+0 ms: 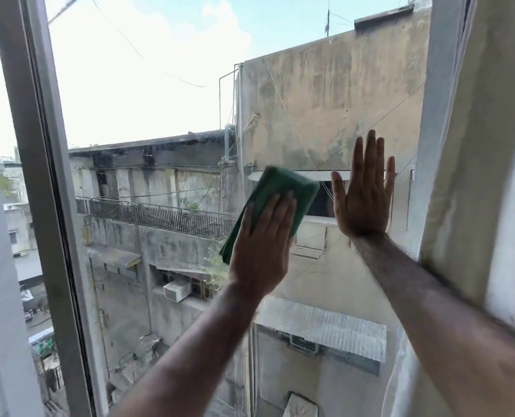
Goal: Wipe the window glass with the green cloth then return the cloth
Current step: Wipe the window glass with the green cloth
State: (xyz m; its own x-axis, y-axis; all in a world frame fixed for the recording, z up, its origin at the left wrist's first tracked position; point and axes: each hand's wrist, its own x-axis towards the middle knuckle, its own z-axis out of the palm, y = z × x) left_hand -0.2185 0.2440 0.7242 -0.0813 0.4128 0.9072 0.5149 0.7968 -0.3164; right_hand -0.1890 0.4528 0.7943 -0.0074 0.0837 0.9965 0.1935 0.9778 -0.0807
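Note:
A folded green cloth (283, 188) is pressed flat against the window glass (160, 100) near the middle of the pane. My left hand (262, 245) lies over its lower part with the fingers stretched upward, holding it to the glass. My right hand (364, 191) rests flat on the glass just to the right of the cloth, fingers spread and pointing up, with nothing in it. A small gap separates it from the cloth's right edge.
A grey window frame post (42, 182) runs down the left side. At the right stands the white frame (430, 145) with a pale curtain (472, 145) beside it, my right forearm crossing in front. Weathered buildings show through the glass.

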